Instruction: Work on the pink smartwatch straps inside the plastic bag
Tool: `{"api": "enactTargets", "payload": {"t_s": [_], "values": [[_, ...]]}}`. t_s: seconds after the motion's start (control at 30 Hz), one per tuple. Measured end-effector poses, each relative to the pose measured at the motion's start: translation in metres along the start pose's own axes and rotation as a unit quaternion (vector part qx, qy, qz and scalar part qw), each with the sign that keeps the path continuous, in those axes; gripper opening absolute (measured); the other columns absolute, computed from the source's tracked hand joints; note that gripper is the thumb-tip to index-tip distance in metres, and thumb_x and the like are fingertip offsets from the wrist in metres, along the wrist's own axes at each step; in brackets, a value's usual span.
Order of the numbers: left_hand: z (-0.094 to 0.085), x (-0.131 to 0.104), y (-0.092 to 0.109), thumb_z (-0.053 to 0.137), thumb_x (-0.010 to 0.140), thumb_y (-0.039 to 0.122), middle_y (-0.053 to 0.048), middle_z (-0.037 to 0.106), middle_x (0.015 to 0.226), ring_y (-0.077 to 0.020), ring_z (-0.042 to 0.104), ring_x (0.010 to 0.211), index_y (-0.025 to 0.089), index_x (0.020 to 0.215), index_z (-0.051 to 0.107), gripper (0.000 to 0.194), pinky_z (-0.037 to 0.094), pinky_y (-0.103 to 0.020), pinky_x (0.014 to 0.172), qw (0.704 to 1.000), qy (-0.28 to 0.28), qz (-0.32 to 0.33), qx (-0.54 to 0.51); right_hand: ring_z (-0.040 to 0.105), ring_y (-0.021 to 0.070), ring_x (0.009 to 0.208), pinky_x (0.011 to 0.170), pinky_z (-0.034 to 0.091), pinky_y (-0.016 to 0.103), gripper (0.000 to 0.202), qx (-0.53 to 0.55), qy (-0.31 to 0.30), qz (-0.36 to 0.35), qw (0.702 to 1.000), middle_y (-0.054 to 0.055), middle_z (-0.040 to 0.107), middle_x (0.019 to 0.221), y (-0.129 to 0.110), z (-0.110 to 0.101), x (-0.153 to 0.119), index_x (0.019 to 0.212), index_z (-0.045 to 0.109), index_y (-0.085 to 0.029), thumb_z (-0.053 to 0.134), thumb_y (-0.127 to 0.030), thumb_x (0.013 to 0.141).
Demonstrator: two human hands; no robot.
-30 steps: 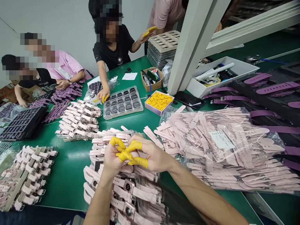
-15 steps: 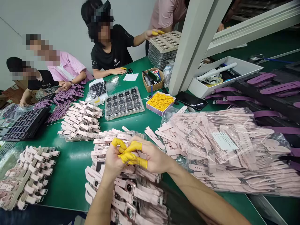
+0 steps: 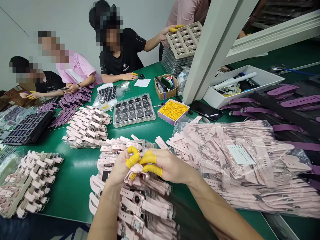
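Observation:
My left hand (image 3: 125,165), with yellow finger covers, is closed on a pink watch strap (image 3: 135,170) that curls up between its fingers. Touching the same strap from the right is my right hand (image 3: 162,165), its covered fingertips pinched together. Both hands meet above a stack of trays filled with pink-strapped watches (image 3: 136,200). Part of the held strap, and whatever it may be joined to, is hidden by the fingers. To the right lies a clear bag of pink straps (image 3: 250,153) with a white label, and loose straps (image 3: 162,143) lie beside it.
Beyond my hands are a tray of dark watch faces (image 3: 133,110) and a box of yellow finger covers (image 3: 173,110). More pink watches (image 3: 30,183) stand at left. A white post (image 3: 212,50) rises at back right. A person (image 3: 122,50) across the table holds a tilted beige tray (image 3: 186,40).
The pink strap now shows between my hands, and my right fingers have shifted slightly apart from my left. Across the table, the person has lifted and tilted the beige tray. The view has shifted slightly.

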State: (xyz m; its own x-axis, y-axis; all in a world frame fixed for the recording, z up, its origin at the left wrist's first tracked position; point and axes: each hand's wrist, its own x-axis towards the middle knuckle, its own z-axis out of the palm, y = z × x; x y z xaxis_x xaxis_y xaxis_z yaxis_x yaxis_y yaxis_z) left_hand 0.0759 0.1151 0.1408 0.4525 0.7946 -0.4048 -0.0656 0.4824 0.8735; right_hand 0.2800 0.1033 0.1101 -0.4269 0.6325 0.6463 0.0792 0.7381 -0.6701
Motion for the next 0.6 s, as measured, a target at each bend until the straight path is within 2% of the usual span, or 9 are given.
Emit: {"api": "enactTargets", "payload": {"t_s": [0.1,0.2,0.4,0.6], "values": [[0.002,-0.003,0.001,0.081,0.083,0.059,0.006,0.062,0.049,-0.0077,0.043,0.024,0.022,0.092,0.052,0.048,0.025,-0.014,0.023,1.000,0.011,-0.005,-0.019,0.066,0.0243,0.078,0.073,0.058,0.038,0.023,-0.165,0.026,-0.072,0.983,0.012,0.074,0.086,-0.006,0.006,0.001,0.103,0.070,-0.012,0.049,-0.019,0.107],[0.003,-0.006,0.002,0.079,0.085,0.057,0.003,0.067,0.054,-0.0085,0.048,0.027,0.021,0.094,0.054,0.045,0.030,-0.013,0.024,0.999,-0.010,-0.018,-0.041,0.060,0.0228,0.068,0.061,0.051,0.037,0.029,-0.253,0.021,-0.091,0.963,0.010,0.071,0.077,-0.013,0.008,0.003,0.089,0.071,-0.013,0.047,-0.013,0.105],[0.001,-0.009,0.002,0.073,0.092,0.054,0.003,0.065,0.051,-0.0077,0.047,0.026,0.018,0.094,0.057,0.040,0.028,-0.012,0.024,0.996,-0.061,-0.019,-0.068,0.051,0.0200,0.062,0.053,0.036,0.035,0.037,-0.272,0.012,-0.104,0.957,0.004,0.064,0.068,-0.018,0.005,0.007,0.081,0.070,-0.017,0.044,-0.021,0.108],[0.007,-0.012,0.009,0.089,0.075,0.051,0.004,0.065,0.056,-0.0046,0.042,0.027,0.018,0.095,0.056,0.051,0.026,-0.013,0.025,0.998,0.026,-0.059,-0.011,0.061,0.0185,0.074,0.063,0.045,0.031,0.030,-0.266,0.005,-0.108,0.958,0.006,0.071,0.078,-0.029,0.006,0.005,0.094,0.071,-0.014,0.045,-0.017,0.109]]}}
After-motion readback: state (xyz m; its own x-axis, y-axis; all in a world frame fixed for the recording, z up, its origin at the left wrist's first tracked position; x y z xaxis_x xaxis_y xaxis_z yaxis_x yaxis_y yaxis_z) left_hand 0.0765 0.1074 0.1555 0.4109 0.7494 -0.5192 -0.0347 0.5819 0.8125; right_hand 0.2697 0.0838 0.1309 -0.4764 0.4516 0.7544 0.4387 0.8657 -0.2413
